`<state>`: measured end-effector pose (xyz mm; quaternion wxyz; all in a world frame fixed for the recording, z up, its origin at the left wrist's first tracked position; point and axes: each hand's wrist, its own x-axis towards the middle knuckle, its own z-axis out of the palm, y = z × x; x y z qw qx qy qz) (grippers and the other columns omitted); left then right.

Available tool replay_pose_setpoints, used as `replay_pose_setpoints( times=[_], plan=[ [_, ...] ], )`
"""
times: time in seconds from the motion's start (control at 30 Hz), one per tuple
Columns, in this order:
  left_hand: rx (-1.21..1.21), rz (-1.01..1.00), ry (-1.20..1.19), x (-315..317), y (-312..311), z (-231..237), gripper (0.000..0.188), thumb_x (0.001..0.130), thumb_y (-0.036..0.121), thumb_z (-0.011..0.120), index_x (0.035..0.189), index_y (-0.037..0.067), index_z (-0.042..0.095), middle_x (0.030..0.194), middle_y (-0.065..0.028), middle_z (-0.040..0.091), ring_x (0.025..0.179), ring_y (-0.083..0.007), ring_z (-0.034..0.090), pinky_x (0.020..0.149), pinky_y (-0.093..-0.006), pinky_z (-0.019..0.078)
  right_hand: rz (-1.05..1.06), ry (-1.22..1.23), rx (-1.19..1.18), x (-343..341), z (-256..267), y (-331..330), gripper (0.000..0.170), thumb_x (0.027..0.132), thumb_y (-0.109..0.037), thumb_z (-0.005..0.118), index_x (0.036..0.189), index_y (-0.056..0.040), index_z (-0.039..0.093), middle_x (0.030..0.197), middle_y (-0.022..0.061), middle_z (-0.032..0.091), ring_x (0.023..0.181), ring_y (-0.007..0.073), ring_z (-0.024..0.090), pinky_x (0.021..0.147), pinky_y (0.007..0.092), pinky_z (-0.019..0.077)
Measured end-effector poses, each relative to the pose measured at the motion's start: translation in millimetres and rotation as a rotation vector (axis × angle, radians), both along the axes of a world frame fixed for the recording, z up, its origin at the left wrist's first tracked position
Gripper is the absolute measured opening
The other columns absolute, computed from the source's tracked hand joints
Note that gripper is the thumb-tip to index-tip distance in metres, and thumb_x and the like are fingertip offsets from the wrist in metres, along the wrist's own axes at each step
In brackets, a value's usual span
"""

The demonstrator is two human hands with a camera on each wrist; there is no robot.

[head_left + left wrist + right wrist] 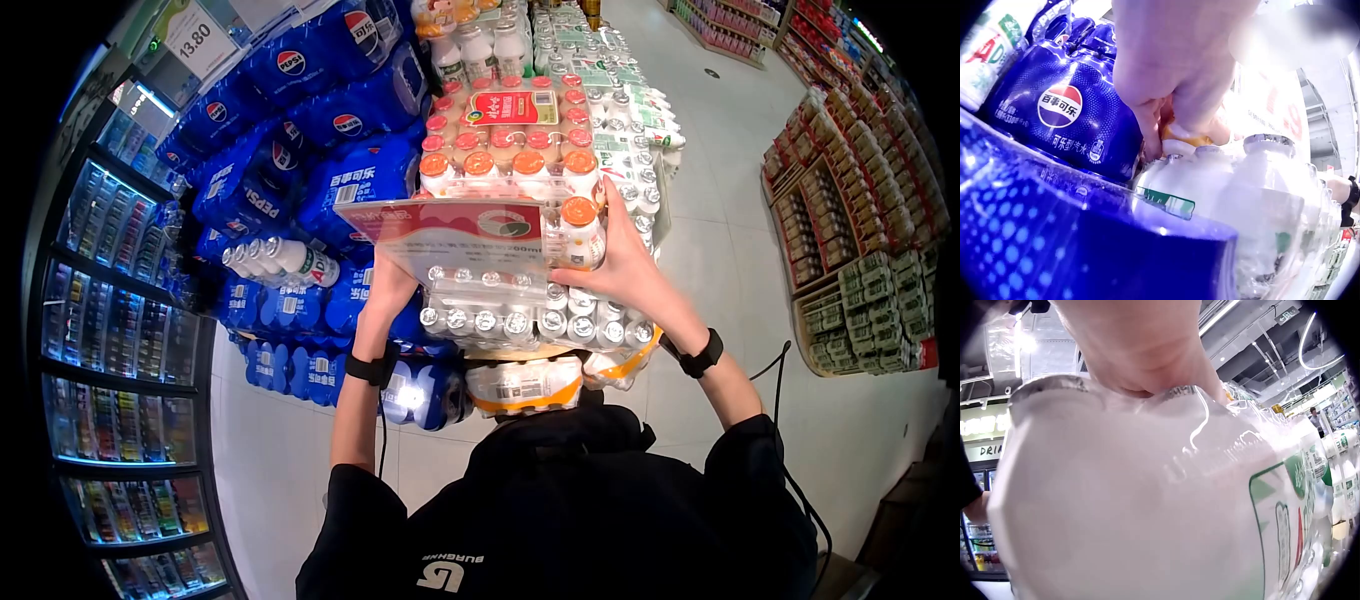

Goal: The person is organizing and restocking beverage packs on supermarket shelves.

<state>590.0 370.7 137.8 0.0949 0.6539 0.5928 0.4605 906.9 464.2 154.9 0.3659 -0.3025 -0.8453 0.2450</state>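
A pack of orange-capped white bottles [580, 240] lies on top of the drink stack, partly hidden behind a clear price sign holder [450, 230]. My right hand [628, 258] grips the pack's right end, thumb in front and fingers along the far side. At the other end my left hand [393, 282] is partly covered by the sign. In the left wrist view, its fingers [1150, 134] bend down around an orange-capped bottle [1188, 134]. Silver-topped white bottles [485, 322] stand below the hands. The right wrist view is mostly filled by a white bottle [1129, 487].
Blue Pepsi packs [355, 185] are piled on the left, with a white bottle pack [280, 258] on them. Behind the hands lies a red-labelled bottle pack [510, 108]. Lit drink fridges [120, 330] line the left; a stocked shelf [850, 230] stands across the right aisle.
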Motion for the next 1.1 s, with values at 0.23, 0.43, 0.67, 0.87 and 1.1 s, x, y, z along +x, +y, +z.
replay_pose_setpoints(
  times=[0.23, 0.43, 0.67, 0.87, 1.1],
  plan=[
    [0.027, -0.101, -0.188, 10, 0, 14, 0.052, 0.076, 0.001, 0.074, 0.125, -0.002, 0.056, 0.117, -0.0155, 0.064, 0.106, -0.0242, 0.063, 0.091, -0.0339, 0.0494, -0.066, -0.001, 0.033, -2, -7, 0, 0.127, 0.06, -0.042, 0.09, 0.145, 0.0105, 0.011, 0.132, 0.0331, 0.043, 0.125, 0.0435, 0.046, 0.106, 0.046, 0.0374],
    [0.159, 0.064, 0.524, 10, -13, 42, 0.052, 0.069, 0.014, 0.08, 0.118, 0.004, 0.064, 0.127, -0.0176, 0.06, 0.127, -0.0346, 0.049, 0.105, -0.0433, 0.0398, 0.02, 0.03, -0.004, 6, 8, -4, 0.124, 0.063, -0.043, 0.088, 0.148, 0.0045, 0.011, 0.144, 0.0299, 0.032, 0.135, 0.0416, 0.035, 0.112, 0.0451, 0.0318],
    [0.167, -0.036, 0.572, 7, 4, 64, 0.079, 0.073, 0.018, 0.077, 0.142, 0.005, 0.042, 0.149, -0.0171, 0.04, 0.138, -0.0324, 0.036, 0.111, -0.0442, 0.0317, 0.065, -0.013, -0.003, 5, 6, 5, 0.129, 0.064, -0.045, 0.087, 0.151, 0.002, 0.004, 0.15, 0.0291, 0.023, 0.141, 0.0404, 0.027, 0.115, 0.0444, 0.0281],
    [0.086, -0.147, 0.429, 1, 19, 61, 0.082, 0.075, 0.02, 0.078, 0.145, 0.004, 0.038, 0.153, -0.0173, 0.034, 0.139, -0.0307, 0.036, 0.11, -0.0388, 0.034, 0.088, 0.029, -0.039, 3, 3, 4, 0.133, 0.063, -0.045, 0.088, 0.15, 0.0031, 0.001, 0.152, 0.0294, 0.018, 0.142, 0.0412, 0.024, 0.116, 0.0438, 0.0276],
    [0.132, -0.116, 0.426, 16, 13, 69, 0.079, 0.073, 0.025, 0.08, 0.14, 0.003, 0.044, 0.147, -0.0198, 0.042, 0.134, -0.0342, 0.043, 0.109, -0.0406, 0.0356, 0.047, 0.028, 0.093, 5, 8, 4, 0.123, 0.068, -0.051, 0.082, 0.152, -0.0034, 0.006, 0.155, 0.0287, 0.012, 0.144, 0.0424, 0.021, 0.116, 0.048, 0.0259]
  ],
)
